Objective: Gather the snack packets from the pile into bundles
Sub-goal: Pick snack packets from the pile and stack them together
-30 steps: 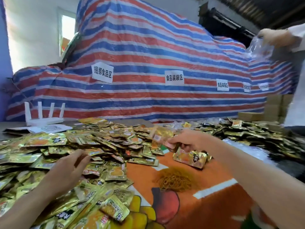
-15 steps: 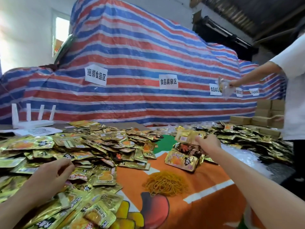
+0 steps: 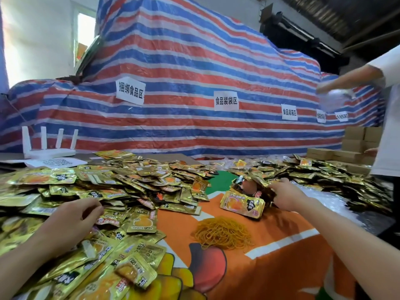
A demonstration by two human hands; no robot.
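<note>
Packets: a pile (image 3: 129,180) of gold foil snack packets covers the left half of the table, spilling onto the orange tablecloth (image 3: 270,267).
Handling: the packets look light, thin and glossy. They will likely slide over one another and crinkle, and their soft contents could bruise under a hard squeeze.
Where to hold: probably best pinched across the flat faces, several stacked and squared, with thumb on top and fingers beneath. The sealed edges look stiffer than the middles.
Left hand: the left hand (image 3: 71,215) rests on the near side of the pile with its fingers loosely curled. The fingertips touch the top packets and nothing is visibly held. Loose packets lie beneath it and all around it.
Right hand: the right hand (image 3: 283,195) reaches across the table to a small heap of packets (image 3: 249,185), which hides its fingers. Whether it grips any cannot be told.
Bundle: one stacked bundle (image 3: 242,204) lies on the cloth just beside the right hand.
Rubber bands: a tangle of yellow rubber bands (image 3: 223,233) sits on the cloth between the two arms, near both hands.
Background: a second person (image 3: 389,126) at the right edge holds a clear bag (image 3: 333,100) before a striped tarpaulin (image 3: 194,72).
</note>
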